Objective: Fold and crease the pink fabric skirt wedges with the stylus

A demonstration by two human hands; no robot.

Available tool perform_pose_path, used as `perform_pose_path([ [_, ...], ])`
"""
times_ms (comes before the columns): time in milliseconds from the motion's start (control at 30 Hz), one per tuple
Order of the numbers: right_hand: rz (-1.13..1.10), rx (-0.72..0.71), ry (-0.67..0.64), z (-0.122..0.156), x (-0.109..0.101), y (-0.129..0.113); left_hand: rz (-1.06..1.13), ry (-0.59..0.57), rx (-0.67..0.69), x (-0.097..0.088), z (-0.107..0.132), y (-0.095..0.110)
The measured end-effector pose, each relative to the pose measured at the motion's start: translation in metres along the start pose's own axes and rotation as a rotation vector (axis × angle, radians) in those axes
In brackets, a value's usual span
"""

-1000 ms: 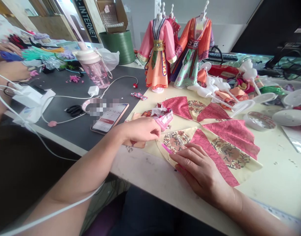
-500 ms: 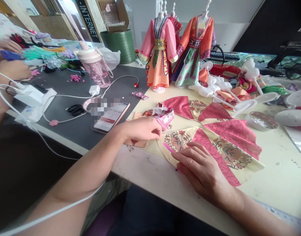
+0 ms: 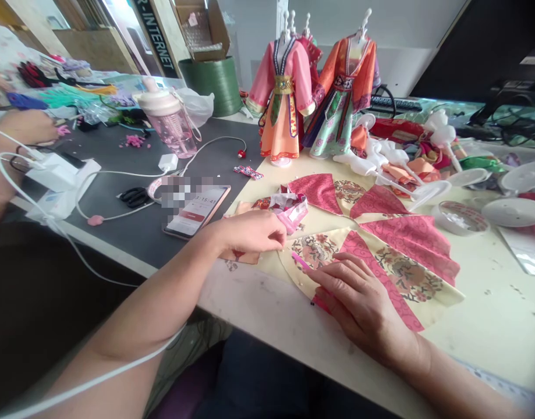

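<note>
A doll-sized skirt piece (image 3: 358, 250), sewn from crimson and cream floral panels, lies fanned out on the table. At its left corner the fingers of my left hand (image 3: 261, 233) are pinched together on the cream edge; the fingertips are partly hidden. My right hand (image 3: 358, 297) rests over the lower cream panel with a slim pink stick (image 3: 300, 260) between thumb and fingers, its tip pointing toward my left hand. What kind of tool it is, I cannot make out. Just beyond my left hand sits a small pink and white bundle of fabric strips (image 3: 291, 210).
Dressed doll stands (image 3: 282, 105) rise at the back. White doll forms and a roll of tape (image 3: 461, 218) lie to the right. On the left are a phone (image 3: 197, 210), black scissors (image 3: 134, 196), a pink bottle (image 3: 169, 125), cables, and another person's hand (image 3: 29, 125).
Both hands stay almost in place. The pink stick's tip has shifted slightly up and left along the cream panel. The view has tilted a little.
</note>
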State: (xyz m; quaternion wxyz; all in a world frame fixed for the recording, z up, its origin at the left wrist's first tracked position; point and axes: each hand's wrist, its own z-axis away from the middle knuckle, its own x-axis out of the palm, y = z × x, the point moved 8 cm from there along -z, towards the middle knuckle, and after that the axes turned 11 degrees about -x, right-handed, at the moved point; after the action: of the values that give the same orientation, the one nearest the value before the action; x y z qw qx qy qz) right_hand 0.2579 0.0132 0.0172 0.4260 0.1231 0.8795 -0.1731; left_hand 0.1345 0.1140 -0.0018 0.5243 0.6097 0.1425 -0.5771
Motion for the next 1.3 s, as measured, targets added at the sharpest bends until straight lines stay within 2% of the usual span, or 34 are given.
perform_pose_path([
  [167,0.037,-0.007,0.031,0.003,-0.004,0.0,-0.073,0.009,0.06,0.002,0.001,0.006],
  [333,0.08,-0.018,0.091,0.009,-0.008,-0.002,-0.054,-0.008,0.022,0.006,-0.001,0.004],
  [500,0.145,0.007,0.037,0.009,-0.003,-0.002,0.012,-0.018,-0.016,0.01,0.005,-0.002],
  [700,0.167,0.046,-0.063,0.01,0.011,0.001,0.082,0.029,-0.027,0.011,0.013,-0.006],
  [1000,0.229,-0.001,-0.07,0.012,0.015,-0.002,0.092,0.06,-0.058,0.01,0.017,-0.011],
  [1067,0.233,0.003,-0.074,0.012,0.015,-0.003,0.126,0.102,-0.074,0.007,0.02,-0.014],
  [1167,0.24,0.006,-0.072,0.011,0.013,-0.001,0.196,0.247,-0.081,-0.004,0.029,-0.018],
  [1300,0.219,0.016,0.051,0.009,-0.004,0.004,0.433,0.395,-0.172,-0.01,0.045,-0.027],
])
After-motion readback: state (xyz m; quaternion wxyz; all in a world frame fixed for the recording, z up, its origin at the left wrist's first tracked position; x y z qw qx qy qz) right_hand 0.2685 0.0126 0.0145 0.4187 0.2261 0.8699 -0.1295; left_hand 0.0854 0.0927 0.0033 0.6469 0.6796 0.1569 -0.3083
